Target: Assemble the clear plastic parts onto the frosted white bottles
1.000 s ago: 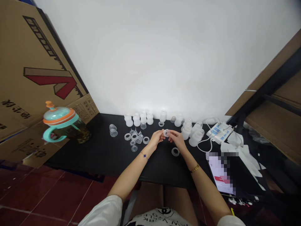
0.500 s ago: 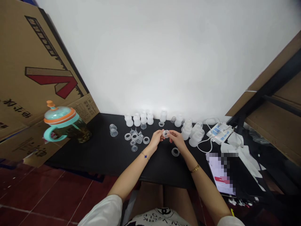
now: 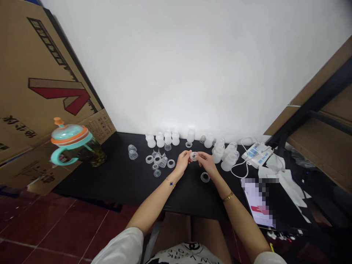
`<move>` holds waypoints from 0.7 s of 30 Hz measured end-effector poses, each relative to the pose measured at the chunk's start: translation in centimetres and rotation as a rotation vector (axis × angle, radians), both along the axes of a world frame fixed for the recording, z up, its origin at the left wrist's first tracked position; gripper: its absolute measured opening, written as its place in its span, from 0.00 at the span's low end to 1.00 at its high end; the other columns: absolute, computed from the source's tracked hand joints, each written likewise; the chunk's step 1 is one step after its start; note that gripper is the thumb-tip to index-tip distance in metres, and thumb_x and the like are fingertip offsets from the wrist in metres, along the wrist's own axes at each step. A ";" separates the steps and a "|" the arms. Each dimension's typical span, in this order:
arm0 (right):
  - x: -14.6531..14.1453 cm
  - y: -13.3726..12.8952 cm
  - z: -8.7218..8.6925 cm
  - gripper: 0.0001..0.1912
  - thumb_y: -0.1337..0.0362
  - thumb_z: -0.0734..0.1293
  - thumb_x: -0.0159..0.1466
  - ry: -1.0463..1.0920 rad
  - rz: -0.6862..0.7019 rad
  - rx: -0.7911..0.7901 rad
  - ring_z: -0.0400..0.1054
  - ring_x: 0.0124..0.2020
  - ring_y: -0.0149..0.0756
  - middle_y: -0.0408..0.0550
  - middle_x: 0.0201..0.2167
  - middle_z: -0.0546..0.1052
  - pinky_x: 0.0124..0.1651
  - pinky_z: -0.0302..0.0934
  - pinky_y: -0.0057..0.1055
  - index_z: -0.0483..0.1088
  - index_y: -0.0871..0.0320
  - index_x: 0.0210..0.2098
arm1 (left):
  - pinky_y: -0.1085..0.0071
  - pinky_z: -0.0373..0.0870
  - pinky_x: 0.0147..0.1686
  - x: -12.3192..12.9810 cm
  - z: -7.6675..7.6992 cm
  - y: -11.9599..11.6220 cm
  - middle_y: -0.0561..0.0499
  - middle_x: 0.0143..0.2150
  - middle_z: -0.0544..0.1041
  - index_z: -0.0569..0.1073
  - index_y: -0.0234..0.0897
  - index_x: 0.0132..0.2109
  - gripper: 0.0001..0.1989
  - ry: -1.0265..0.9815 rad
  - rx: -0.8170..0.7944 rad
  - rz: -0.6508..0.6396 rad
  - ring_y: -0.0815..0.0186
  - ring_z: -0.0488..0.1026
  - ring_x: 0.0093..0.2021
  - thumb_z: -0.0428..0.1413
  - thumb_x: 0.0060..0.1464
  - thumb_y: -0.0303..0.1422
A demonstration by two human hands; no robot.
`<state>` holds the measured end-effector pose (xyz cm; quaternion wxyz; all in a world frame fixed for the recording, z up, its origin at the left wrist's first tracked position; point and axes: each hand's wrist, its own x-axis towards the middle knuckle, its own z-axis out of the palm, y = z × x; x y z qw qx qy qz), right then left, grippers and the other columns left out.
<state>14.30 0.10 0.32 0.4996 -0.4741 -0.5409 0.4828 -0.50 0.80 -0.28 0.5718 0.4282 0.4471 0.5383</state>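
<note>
Between my two hands is a translucent white ring (image 3: 194,156), held over the black table (image 3: 123,183). The fingers of my left hand (image 3: 183,162) pinch its left side, and those of my right hand (image 3: 206,162) grip its right side. Another ring (image 3: 205,177) lies just below my right hand. Left of my left hand, several rings (image 3: 171,163) and clear nipples (image 3: 163,161) lie in a loose group. White bottles (image 3: 160,140) without caps stand behind them. A lone bottle (image 3: 190,135) with a ring (image 3: 188,145) in front stands beyond my hands.
Capped bottles (image 3: 230,160) stand right of my right hand. Farther right are a power strip (image 3: 257,154) with white cables, white paper (image 3: 288,185) and a lit screen (image 3: 258,205). Clear caps (image 3: 133,154) lie at the left, beside a large jug (image 3: 79,143) and a cardboard box (image 3: 41,99).
</note>
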 end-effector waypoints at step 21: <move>-0.3 -0.3 0.0 0.20 0.53 0.74 0.53 0.081 0.084 -0.076 0.69 0.25 0.32 0.45 0.28 0.78 0.24 0.64 0.27 0.78 0.57 0.42 | 0.74 0.59 0.25 -0.5 0.1 0.5 0.54 0.23 0.71 0.70 0.37 0.28 0.28 -0.019 -0.005 -0.010 0.70 0.68 0.24 0.63 0.46 0.59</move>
